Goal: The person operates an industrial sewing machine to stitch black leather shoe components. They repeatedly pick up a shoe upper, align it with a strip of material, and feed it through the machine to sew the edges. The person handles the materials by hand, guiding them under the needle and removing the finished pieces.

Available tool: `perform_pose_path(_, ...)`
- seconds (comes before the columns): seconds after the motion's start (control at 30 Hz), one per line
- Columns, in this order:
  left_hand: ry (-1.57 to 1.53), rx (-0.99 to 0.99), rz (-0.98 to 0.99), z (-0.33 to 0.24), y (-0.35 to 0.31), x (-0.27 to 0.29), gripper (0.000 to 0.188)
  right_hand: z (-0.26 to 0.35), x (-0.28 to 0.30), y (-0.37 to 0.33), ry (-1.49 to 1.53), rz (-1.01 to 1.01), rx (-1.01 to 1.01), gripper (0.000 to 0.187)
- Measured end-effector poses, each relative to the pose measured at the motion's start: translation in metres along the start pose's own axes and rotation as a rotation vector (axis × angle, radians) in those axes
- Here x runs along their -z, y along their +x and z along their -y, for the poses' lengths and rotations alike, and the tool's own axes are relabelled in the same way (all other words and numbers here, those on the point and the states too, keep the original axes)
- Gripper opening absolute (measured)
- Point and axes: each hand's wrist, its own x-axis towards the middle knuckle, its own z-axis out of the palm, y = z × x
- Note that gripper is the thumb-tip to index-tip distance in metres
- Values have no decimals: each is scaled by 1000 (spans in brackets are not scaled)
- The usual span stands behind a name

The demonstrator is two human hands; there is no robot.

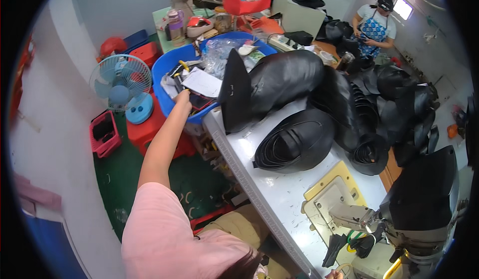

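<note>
My left arm stretches out to the blue basin (158,74) at the upper left. There my left hand (183,100) is at the near rim, its fingers drawn together; what they hold, if anything, is hidden. Right by it lie a white sheet of paper (203,83), a dark red flat object (199,102) and a black item with a yellow part (184,66). Of my right hand (334,275), only a bit shows at the bottom edge, near a thin beige loop (344,267) beside the sewing machine (349,214); its grip cannot be made out.
Nested black curved pieces (294,141) and large black rolls (287,82) cover much of the white table (264,191). A blue fan (119,87) and a pink basket (106,134) stand at the left. Another person (374,27) works at the far right.
</note>
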Motion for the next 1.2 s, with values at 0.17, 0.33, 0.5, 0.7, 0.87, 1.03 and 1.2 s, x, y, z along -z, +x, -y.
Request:
perform_pose_path(0.17, 374, 19, 80, 17, 60, -11, 57, 3, -6, -2, -30, 66, 8, 15)
perform_pose_path(0.33, 1252, -109, 75, 9, 51, -57, 71, -6, -14, -7, -46, 64, 143, 12)
perform_pose_path(0.5, 1861, -24, -54, 0, 40, -61, 87, 51, -51, -37, -134, -75, 217, 12)
perform_pose_path(0.7, 1711, 160, -194, -3, 36, -38, 101, -13, -92, -40, -334, -64, 294, 18)
perform_pose_path(0.87, 1757, 199, -294, -3, 34, -47, 100, -10, -108, -40, -346, -96, 352, 13)
perform_pose_path(1.03, 1738, 111, -246, 0, 38, -41, 93, -2, -114, -42, -338, -165, 399, 8)
perform_pose_path(1.2, 1748, -30, -19, -19, 9, -29, 94, 4, -117, -47, -308, -226, 439, 7)
